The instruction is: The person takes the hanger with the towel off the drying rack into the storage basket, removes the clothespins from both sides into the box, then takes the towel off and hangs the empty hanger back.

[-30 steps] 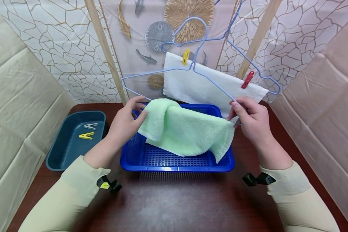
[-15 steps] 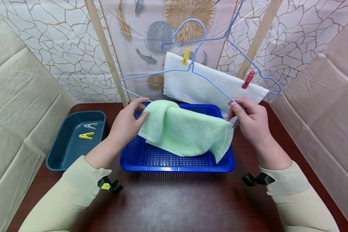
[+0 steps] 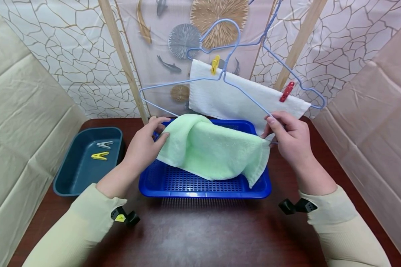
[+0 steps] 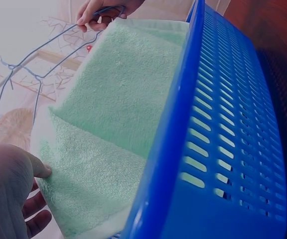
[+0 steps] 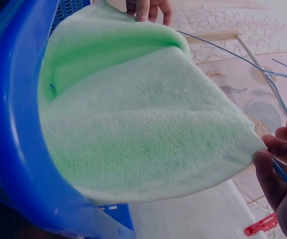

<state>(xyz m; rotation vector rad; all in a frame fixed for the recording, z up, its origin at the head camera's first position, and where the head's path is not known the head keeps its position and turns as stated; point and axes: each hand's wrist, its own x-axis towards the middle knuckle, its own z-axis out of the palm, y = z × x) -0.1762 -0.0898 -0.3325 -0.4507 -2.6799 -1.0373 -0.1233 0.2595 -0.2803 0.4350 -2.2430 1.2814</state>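
1. The left hand (image 3: 143, 139) pinches the left edge of the green towel (image 3: 220, 152) between thumb and fingers.
2. The right hand (image 3: 292, 135) grips the blue hanger (image 3: 224, 70) at its right end, fingertips on the towel's right corner.
3. The towel drapes over the hanger's lower bar, above the blue basket (image 3: 205, 194).
4. Left of the basket, a teal tray (image 3: 83, 178) holds a grey peg (image 3: 104, 145) and a yellow peg (image 3: 99, 155).
5. On the far side hangs a white towel (image 3: 207, 89) with red (image 3: 286, 92) and yellow clips (image 3: 215, 65).
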